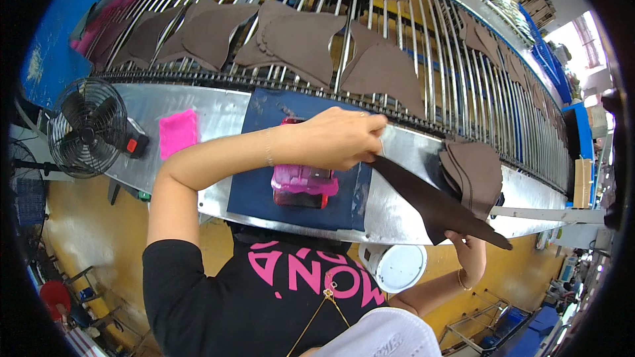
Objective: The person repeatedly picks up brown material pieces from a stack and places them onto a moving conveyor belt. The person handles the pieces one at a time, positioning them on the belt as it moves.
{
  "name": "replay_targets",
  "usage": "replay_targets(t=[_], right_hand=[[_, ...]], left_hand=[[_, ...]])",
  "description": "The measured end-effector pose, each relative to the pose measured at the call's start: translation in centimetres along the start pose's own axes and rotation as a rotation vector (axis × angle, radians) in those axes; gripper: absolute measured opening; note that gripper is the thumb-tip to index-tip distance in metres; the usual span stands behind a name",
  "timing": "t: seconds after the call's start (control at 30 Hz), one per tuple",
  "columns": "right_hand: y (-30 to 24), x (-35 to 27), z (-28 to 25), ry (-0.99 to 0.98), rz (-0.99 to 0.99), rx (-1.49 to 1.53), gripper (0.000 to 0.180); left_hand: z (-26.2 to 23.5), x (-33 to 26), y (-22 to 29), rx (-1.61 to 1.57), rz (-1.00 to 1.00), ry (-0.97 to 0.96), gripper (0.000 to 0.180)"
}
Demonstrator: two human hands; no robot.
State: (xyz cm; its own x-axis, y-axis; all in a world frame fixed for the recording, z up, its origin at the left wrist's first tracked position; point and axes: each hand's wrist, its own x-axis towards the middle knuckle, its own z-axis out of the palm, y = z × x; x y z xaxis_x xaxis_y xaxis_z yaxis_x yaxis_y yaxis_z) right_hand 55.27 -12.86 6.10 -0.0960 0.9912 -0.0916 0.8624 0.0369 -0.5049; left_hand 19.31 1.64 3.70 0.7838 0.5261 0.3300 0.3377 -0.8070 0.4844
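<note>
Dark brown leather piece (430, 201) spanning centre-right of frame, being held at both ends: left hand (337, 137) pinching upper tip, fingers together on it; right hand (471, 244) gripping lower edge. Step judged: piece being lifted clear of stack of brown pieces (477, 170), right of centre. Next move calling for flat, unfolded carry. Pink container (303, 182) sitting on blue mat (264, 178); conveyor rack (397, 33) carrying pieces above.

One fan (88, 127), one pink sponge (178, 132), one white bucket (395, 267), two hands (337, 139).
</note>
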Motion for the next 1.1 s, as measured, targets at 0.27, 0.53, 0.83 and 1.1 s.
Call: replay_targets(t=[0.27, 0.53, 0.83, 1.1], right_hand=[[0.7, 1.9, -2.0, 0.625, 0.06, 0.36, 0.025], [-4.1, 11.9, 3.1, 0.502, 0.109, 0.395, 0.026], [-1.9, 25.5, 15.4, 0.222, 0.034, 1.497, 0.028], [-4.7, 35.9, 20.5, 0.177, 0.202, 1.632, 0.034]], left_hand=[[-6.4, 12.4, -1.3, 0.41, 0.327, 0.321, 0.001], [-10.3, 15.9, -1.3, 1.052, 0.376, 0.356, 0.009], [-14.4, 9.6, -1.5, 0.655, 0.24, 0.71, 0.043], [-15.7, -7.5, -1.0, 0.645, -0.261, 0.701, 0.035]])
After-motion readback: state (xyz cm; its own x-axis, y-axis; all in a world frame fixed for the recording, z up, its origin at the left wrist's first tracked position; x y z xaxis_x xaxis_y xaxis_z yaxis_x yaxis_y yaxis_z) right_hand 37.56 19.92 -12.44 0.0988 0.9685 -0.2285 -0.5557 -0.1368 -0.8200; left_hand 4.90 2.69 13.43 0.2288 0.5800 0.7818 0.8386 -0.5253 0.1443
